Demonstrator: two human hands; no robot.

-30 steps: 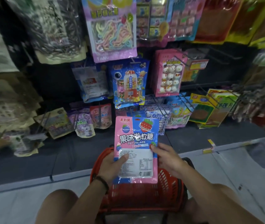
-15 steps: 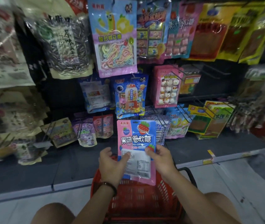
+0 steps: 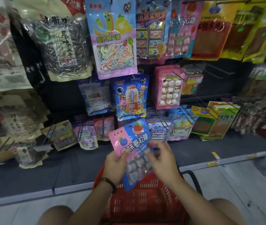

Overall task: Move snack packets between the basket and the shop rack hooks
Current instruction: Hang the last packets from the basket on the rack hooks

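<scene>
A pink and blue candy packet (image 3: 131,143) with a strawberry and a blueberry on it is held tilted above the red plastic basket (image 3: 143,203). My left hand (image 3: 115,164) grips its lower left edge. My right hand (image 3: 160,158) pinches its right side, fingers curled over the front. The packet's top reaches up to the lowest row of hanging packets on the rack. The basket stands on the floor between my knees, and the part of its inside that shows holds nothing.
Rack hooks carry many snack packets: a blue gumball packet (image 3: 131,96), a pink snowman marshmallow packet (image 3: 169,88), a rainbow candy packet (image 3: 112,39), sunflower seed bags (image 3: 64,46). Bare hooks (image 3: 218,70) jut out at the right. A dark shelf base (image 3: 47,168) runs along the floor.
The packet has been raised from just above the basket toward the rack and tilted to the right. Both hands rose with it, and my view has tipped up the rack.
</scene>
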